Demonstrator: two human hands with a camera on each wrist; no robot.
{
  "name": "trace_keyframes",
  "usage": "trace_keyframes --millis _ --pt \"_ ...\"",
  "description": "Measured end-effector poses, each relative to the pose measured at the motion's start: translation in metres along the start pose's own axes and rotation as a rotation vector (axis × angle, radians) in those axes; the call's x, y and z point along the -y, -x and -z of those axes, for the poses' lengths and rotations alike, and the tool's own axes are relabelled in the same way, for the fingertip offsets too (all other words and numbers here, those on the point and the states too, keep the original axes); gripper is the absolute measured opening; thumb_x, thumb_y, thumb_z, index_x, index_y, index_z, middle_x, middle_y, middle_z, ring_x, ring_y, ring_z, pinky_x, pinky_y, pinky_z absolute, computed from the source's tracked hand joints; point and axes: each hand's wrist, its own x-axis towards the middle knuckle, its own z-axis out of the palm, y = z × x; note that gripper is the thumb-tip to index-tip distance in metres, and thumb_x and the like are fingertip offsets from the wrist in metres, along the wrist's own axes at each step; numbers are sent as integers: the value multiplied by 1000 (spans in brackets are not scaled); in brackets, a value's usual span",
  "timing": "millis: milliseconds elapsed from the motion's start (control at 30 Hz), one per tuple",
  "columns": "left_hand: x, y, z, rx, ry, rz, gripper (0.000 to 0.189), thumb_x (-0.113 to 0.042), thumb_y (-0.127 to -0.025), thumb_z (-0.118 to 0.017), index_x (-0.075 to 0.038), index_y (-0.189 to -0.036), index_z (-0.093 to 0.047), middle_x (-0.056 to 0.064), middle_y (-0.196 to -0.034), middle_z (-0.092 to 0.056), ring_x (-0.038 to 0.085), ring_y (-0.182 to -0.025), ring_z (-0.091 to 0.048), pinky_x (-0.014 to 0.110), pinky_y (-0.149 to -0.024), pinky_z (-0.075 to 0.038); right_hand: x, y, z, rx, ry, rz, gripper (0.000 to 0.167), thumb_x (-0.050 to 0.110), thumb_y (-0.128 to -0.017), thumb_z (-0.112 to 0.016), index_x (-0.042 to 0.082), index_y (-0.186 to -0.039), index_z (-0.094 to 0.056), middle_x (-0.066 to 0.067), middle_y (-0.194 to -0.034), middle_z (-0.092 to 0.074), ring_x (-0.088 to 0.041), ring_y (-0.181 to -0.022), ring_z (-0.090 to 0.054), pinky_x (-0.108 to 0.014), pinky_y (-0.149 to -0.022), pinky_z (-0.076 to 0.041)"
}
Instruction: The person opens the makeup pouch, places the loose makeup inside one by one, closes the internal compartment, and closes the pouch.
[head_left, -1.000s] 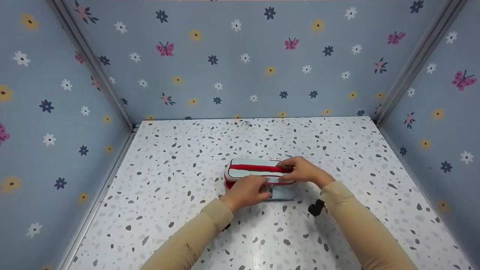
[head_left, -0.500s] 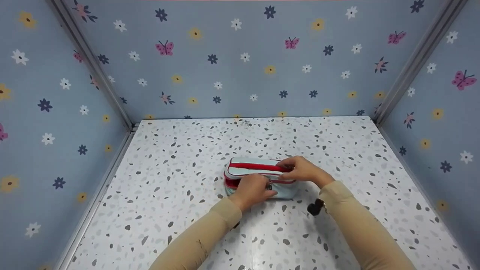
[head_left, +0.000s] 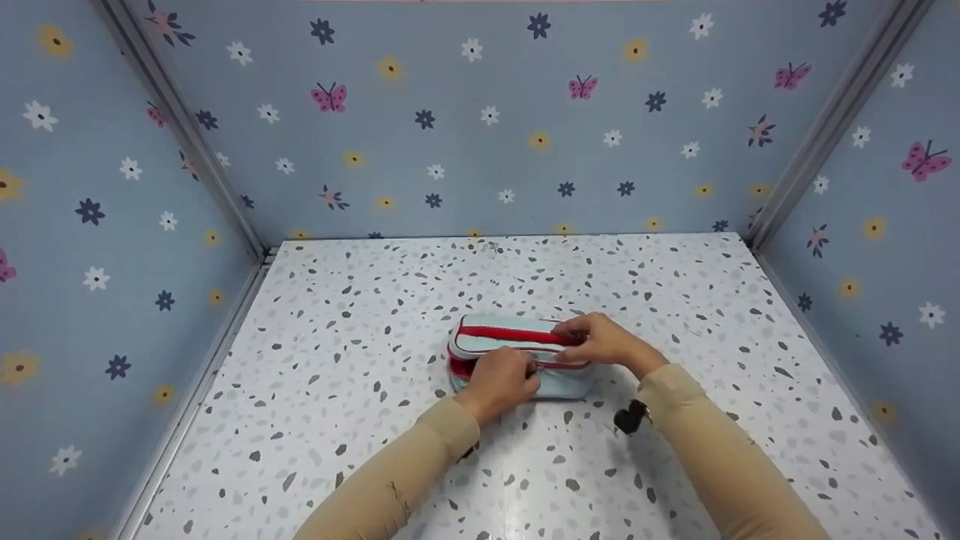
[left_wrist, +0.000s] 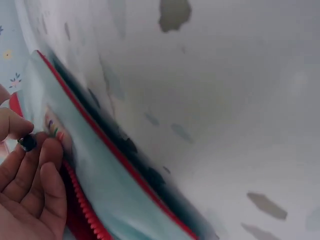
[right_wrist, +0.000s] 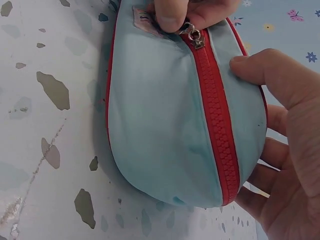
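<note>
A pale blue pencil case [head_left: 562,384] with red trim and a red zipper [right_wrist: 215,110] lies on the speckled tabletop. My left hand [head_left: 499,382] is at its front, pinching the small zipper pull [right_wrist: 185,28] beside a little printed label [right_wrist: 145,21]. From the slider toward the right end the teeth are joined. On the left side the seam gapes, showing the red lining [head_left: 461,367]. My right hand [head_left: 604,341] grips the case's right end, thumb on the upper front and fingers behind. In the head view my left hand covers part of the zipper.
The white tabletop [head_left: 360,300] with grey flecks spreads around the case. Blue flowered panels [head_left: 487,150] enclose it at the back and both sides, with metal posts at the corners. A small black object [head_left: 631,416] sits by the right cuff.
My left hand shifts right along the front of the case, then slightly back left. More of the gap at the left end shows. My right hand stays in place on the case.
</note>
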Motion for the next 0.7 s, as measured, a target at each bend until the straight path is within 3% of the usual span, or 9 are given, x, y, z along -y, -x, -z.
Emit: trace_keyframes --millis 167,300,500,700 --pt "7 3 4 36 62 -60 32 -14 -95 -69 -15 -66 -55 -7 -60 -46 11 -60 -44 31 -58 -41 0 2 -3 18 -2 -14 54 23 -88 -89 7 -138 -75 -16 -144 -71 -30 -127 -69 -49 -112 -54" --pt "18 3 -1 58 81 -114 26 -13 -96 -68 -12 -70 -63 -4 -63 -54 11 -62 -48 32 -59 -45 1 4 -5 26 3 -28 57 22 -88 -89 5 -139 -73 -20 -153 -64 -36 -138 -64 -55 -119 -49" --pt "4 12 18 129 80 -92 29 -11 -97 -72 -10 -69 -64 -6 -61 -49 10 -61 -44 27 -61 -40 -1 8 -7 23 8 -29 57 22 -87 -90 8 -140 -74 -20 -155 -62 -38 -141 -62 -57 -121 -48" --pt "8 15 24 152 99 -88 27 -12 -99 -73 -9 -73 -69 -8 -63 -52 7 -61 -45 24 -62 -40 -2 9 -6 20 -6 -45 57 22 -87 -91 9 -140 -74 -20 -160 -58 -40 -146 -58 -58 -124 -43"
